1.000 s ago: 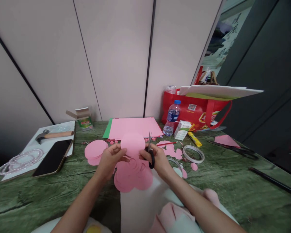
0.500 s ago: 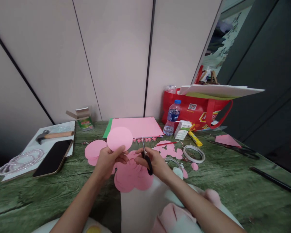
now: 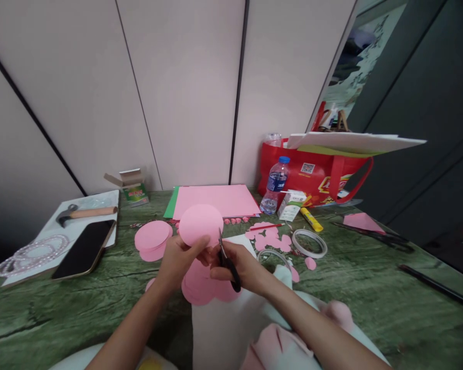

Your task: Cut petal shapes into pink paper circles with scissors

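Between thumb and fingers, my left hand pinches a pink paper circle, held up above the table. Black-handled scissors are gripped in my right hand, their blades pointing up beside the circle's right edge. Whether the blades touch the paper I cannot tell. Below both hands lies a pink paper flower shape with large rounded petals, partly hidden by the hands. More pink paper circles lie stacked on the table, left of my left hand.
Pink paper sheets lie at the back. Small pink cutouts, a tape roll, a yellow glue stick, a water bottle and a red bag are on the right. A phone and hammer lie left.
My left hand has moved right with the paper circle, closing the gap to the scissors. The scissors have shifted slightly left and down, so their blades now stand at the circle's edge.
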{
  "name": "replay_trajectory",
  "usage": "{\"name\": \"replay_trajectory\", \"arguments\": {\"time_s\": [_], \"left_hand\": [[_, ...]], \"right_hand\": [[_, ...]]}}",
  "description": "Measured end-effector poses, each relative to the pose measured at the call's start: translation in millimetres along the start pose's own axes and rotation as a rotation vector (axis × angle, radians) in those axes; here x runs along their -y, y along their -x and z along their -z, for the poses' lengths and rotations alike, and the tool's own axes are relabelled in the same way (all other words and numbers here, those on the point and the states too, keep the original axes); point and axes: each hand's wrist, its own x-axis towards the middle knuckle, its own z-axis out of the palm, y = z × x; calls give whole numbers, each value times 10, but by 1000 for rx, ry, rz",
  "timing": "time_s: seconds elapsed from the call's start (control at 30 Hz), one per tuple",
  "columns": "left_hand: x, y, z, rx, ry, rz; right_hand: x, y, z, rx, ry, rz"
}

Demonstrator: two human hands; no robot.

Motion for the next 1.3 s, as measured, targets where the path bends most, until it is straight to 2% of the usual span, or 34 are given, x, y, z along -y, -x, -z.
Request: {"name": "replay_trajectory", "arguments": {"time_s": [0.1, 0.2, 0.33, 0.4, 0.5, 0.63, 0.73, 0.8, 0.87, 0.93, 1.0, 1.07, 1.13, 1.23, 1.3], "left_hand": [[8, 3, 9, 5, -44, -7], [1, 1, 20, 18, 8, -5], [-23, 9, 5, -37, 137, 2], [-20, 27, -31, 10, 169, 25], [14, 68, -108, 101, 158, 75], [52, 112, -169, 40, 194, 62], [30, 114, -138, 79, 334, 70], [-9, 95, -65, 114, 441, 82], [-55, 53, 62, 111, 557, 77], [-93, -8, 241, 78, 696, 53], [-105, -83, 448, -47, 870, -10], [-85, -155, 641, -218, 1003, -73], [-39, -214, 784, -299, 1050, -104], [38, -267, 888, -356, 1093, -96], [69, -282, 908, -372, 1110, -90]], "right_hand": [[14, 5, -3, -15, 1, 17], [-1, 2, 3, -27, 18, 11], [-41, -15, 18, -208, 72, -4], [-46, -15, 12, -257, 116, -26], [-21, 2, -42, -126, 129, -85], [14, 13, -148, 45, -14, -84], [4, -24, -148, 124, -129, -71], [-13, -71, -94, 170, -125, -67], [-30, -132, -29, 177, 32, -28], [-45, -201, -6, 113, 314, 37], [-56, -281, -76, 77, 488, 62], [-62, -376, -249, 116, 599, 71], [-73, -489, -489, 176, 730, 94], [-137, -679, -832, 259, 921, 125], [-218, -795, -983, 333, 1027, 107]]}}
